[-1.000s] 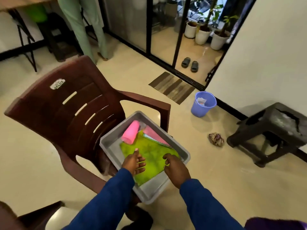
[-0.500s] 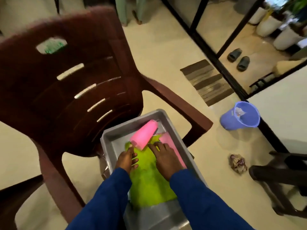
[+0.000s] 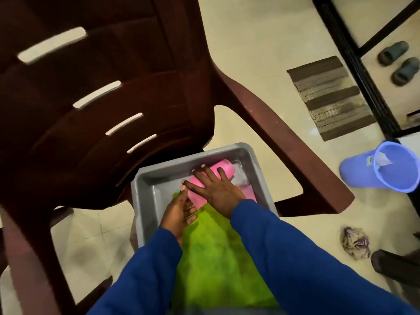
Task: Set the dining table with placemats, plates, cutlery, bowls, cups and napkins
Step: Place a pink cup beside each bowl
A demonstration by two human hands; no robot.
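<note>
No legible text, label, brand or number on anything in view.

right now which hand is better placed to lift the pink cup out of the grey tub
Right. The right hand already lies on the pink cup, fingers spread over it, so probably it only needs to close. The left hand sits lower, on the green cloth inside the grey tub, beside the cup's near end.

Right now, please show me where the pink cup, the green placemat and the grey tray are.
pink cup [image 3: 223,165]: head view, on its side wall beyond the fingers.
green placemat [image 3: 216,258]: head view, on its bare middle.
grey tray [image 3: 193,151]: head view, on its far rim.
</note>
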